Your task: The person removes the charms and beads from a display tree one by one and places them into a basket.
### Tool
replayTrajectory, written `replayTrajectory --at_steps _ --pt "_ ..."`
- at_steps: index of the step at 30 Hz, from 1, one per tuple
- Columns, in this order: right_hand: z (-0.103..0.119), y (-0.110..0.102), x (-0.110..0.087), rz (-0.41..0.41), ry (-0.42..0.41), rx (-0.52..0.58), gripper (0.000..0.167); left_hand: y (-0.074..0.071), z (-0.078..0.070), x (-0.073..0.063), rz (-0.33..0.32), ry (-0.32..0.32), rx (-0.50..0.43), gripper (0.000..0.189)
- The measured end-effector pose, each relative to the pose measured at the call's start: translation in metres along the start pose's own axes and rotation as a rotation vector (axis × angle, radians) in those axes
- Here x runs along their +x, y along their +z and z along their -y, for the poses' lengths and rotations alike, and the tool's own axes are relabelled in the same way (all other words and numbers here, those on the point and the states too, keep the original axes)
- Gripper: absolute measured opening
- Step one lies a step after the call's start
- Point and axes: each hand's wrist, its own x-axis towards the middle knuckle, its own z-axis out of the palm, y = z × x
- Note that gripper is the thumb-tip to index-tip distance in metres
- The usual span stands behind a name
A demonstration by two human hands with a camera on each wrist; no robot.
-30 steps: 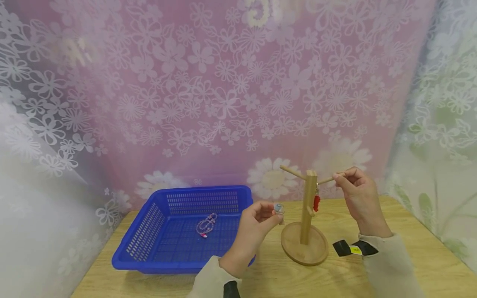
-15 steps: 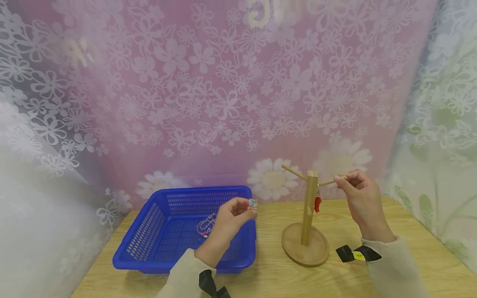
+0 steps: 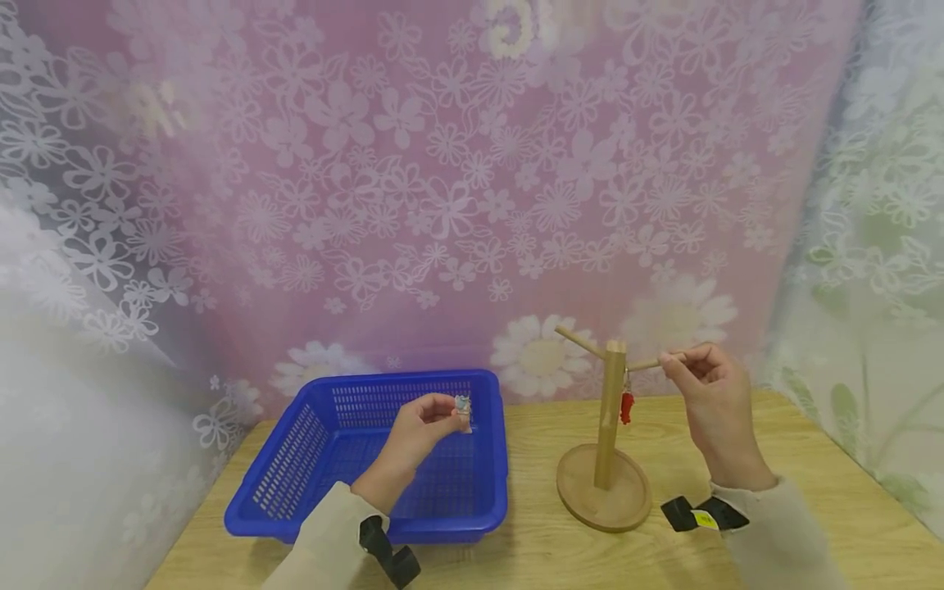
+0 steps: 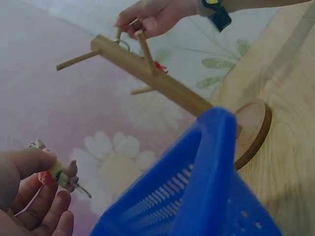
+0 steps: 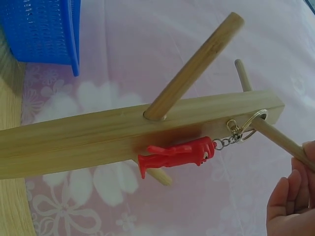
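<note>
A small pale figurine keychain (image 3: 462, 408) with a metal ring is pinched between thumb and fingers of my left hand (image 3: 410, 441), above the blue basket. The left wrist view shows the figurine (image 4: 64, 174) partly covered by the thumb. My right hand (image 3: 717, 410) pinches the end of the right-hand peg on the wooden peg stand (image 3: 609, 426). From that peg a red figure keychain (image 5: 177, 153) hangs by its split ring, close to the post. The ring (image 5: 253, 120) encircles the peg, apart from the fingers.
The blue plastic basket (image 3: 413, 375) stands left of the stand on the wood-grain table (image 3: 531, 541). My left hand and forearm block part of its inside. Other pegs, such as the upper-left peg (image 3: 578, 341), stick out from the post. A floral sheet (image 3: 442, 205) hangs behind.
My left hand has moved left with the figurine keychain, from beside the stand to over the basket. The bead necklace in the basket is now hidden behind it. My right hand stays on the peg.
</note>
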Motion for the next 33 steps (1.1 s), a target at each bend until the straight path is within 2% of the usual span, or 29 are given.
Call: replayTrajectory --at_steps 5,13,20,25,29,33 --pt "0.001 0.003 -0.006 -0.034 -0.012 -0.063 0.011 -0.014 0.005 0.006 -0.039 -0.023 0.033 0.027" --pt "-0.001 0.011 -0.011 -0.153 -0.041 -0.110 0.010 -0.030 0.010 0.015 -0.082 -0.046 0.033 0.025" --pt "-0.001 0.014 -0.016 -0.163 -0.091 -0.150 0.009 -0.041 0.021 0.022 -0.089 -0.061 0.052 0.022" --pt "-0.001 0.010 -0.018 -0.094 -0.089 -0.142 0.010 -0.051 0.026 0.026 -0.077 -0.079 0.075 0.023" --pt "-0.002 -0.001 -0.015 0.031 -0.062 -0.156 0.008 -0.059 0.033 0.031 -0.060 -0.075 0.076 0.023" --pt "-0.005 -0.016 -0.010 0.183 -0.104 -0.210 0.020 -0.067 0.037 0.035 -0.035 -0.085 0.100 0.023"
